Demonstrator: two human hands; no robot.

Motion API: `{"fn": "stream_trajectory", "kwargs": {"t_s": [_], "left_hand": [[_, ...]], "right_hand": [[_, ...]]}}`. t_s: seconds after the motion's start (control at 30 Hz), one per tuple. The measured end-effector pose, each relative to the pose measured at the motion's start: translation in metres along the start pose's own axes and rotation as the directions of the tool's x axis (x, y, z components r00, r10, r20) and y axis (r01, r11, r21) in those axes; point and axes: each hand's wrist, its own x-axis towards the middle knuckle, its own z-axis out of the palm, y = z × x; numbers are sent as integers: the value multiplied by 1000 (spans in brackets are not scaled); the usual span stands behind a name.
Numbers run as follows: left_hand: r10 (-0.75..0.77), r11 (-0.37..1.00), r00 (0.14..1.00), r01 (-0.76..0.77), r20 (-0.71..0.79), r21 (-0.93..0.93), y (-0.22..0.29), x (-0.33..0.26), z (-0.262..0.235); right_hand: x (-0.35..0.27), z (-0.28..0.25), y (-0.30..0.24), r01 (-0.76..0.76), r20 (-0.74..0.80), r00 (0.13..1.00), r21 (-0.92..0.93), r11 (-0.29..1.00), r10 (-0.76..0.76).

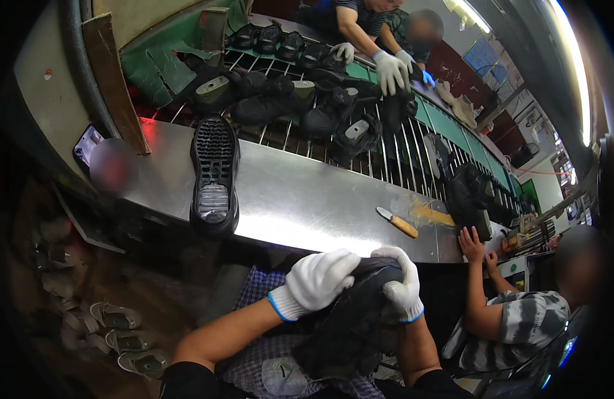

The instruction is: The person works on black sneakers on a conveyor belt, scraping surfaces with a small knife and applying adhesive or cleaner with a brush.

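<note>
Low in front of me, over my lap, both white-gloved hands hold a soft black piece, which looks like a shoe upper [343,332]. My left hand [320,282] grips its left edge with fingers curled. My right hand [401,287] is closed round the right edge, thumb across the front. Part of the upper is hidden behind the gloves. Beyond, on the metal bench, a black rubber shoe sole [215,169] lies with its honeycomb-patterned face up. A short knife [400,224] with a wooden handle rests near the bench's front edge.
Behind the metal bench edge [280,176], several black shoes [270,110] lie on a rod conveyor [413,156]. Gloved co-workers [390,73] reach over its far side. Another person [513,319] sits at right, hands by the bench. Several loose shoes [114,316] stand at lower left.
</note>
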Motion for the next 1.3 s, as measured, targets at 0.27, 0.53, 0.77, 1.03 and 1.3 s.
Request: {"fn": "stream_trajectory", "kwargs": {"t_s": [0.27, 0.53, 0.77, 1.03, 1.3], "left_hand": [[-500, 713, 726, 654, 472, -252, 19, 45, 9], [-189, 976, 947, 210, 260, -52, 36, 8, 5], [-301, 819, 729, 528, 615, -225, 27, -45, -39], [-382, 502, 670, 728, 636, -466, 2, 11, -18], [-333, 796, 715, 562, 615, -222, 36, -4, -46]], "right_hand": [[10, -37, -20, 74, 248, 967, -492, 867, 59], [28, -53, -28, 177, 460, 878, -568, 804, 131], [20, -45, -29, 114, 382, 918, -509, 853, 105], [32, -41, -42, 166, 420, 904, -517, 840, 80], [28, -46, -19, 116, 384, 918, -496, 861, 97]]}}
